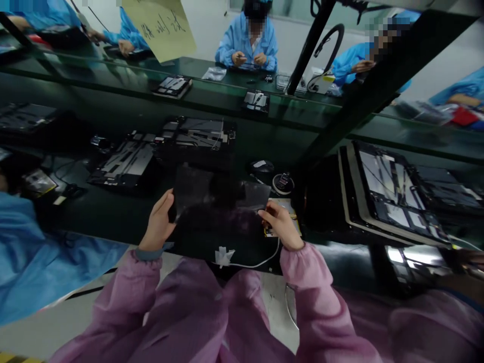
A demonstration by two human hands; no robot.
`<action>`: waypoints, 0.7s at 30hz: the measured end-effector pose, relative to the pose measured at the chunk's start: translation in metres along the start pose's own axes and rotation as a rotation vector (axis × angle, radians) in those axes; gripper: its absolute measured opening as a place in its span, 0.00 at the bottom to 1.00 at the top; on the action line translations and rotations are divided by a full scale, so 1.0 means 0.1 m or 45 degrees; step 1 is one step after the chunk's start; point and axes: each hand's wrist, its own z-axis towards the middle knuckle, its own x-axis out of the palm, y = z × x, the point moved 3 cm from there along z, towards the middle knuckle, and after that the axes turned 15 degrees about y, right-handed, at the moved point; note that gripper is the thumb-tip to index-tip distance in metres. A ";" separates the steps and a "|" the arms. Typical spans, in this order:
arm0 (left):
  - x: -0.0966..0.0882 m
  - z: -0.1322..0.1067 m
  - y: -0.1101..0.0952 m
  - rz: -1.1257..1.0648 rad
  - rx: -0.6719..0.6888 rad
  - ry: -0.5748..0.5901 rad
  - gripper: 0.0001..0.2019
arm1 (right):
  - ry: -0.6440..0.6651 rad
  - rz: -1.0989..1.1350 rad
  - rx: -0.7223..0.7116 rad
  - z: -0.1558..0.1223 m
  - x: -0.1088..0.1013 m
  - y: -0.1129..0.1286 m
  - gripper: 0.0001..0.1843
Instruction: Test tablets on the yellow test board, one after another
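Observation:
A tablet (223,201) with a dark, glossy face is held up over the front of the bench, pale reflections across it. My left hand (159,222) grips its left edge, thumb toward the face. At its lower right corner, my right hand (282,222) pinches the edge between thumb and fingers. Under the right hand lies a yellow-edged board (293,214), partly covered. A white cable (260,262) runs from there to a piece of white tape (224,256) at the bench edge. Just behind the tablet sit a computer mouse (261,166) and a round puck-like object (283,183).
Opened tablets stand in stacks at the left (124,159), behind (196,132) and at the right (389,181). A dark post (310,45) and a raised shelf (212,101) cross the back. Co-workers sit opposite; a blue sleeve (22,242) and a pink sleeve (434,322) flank me.

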 end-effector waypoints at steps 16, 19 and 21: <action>0.30 -0.32 -0.33 1.036 0.471 -0.134 0.17 | 0.001 -0.805 -0.125 -1.10 -0.08 -0.20 0.21; 1.25 -0.67 -0.61 1.065 0.758 0.621 0.14 | -0.022 -0.803 -0.142 -1.10 -0.16 -0.29 0.14; 1.83 -0.84 -0.68 1.177 0.845 0.943 0.14 | -0.043 -0.752 -0.175 -1.07 -0.21 -0.33 0.10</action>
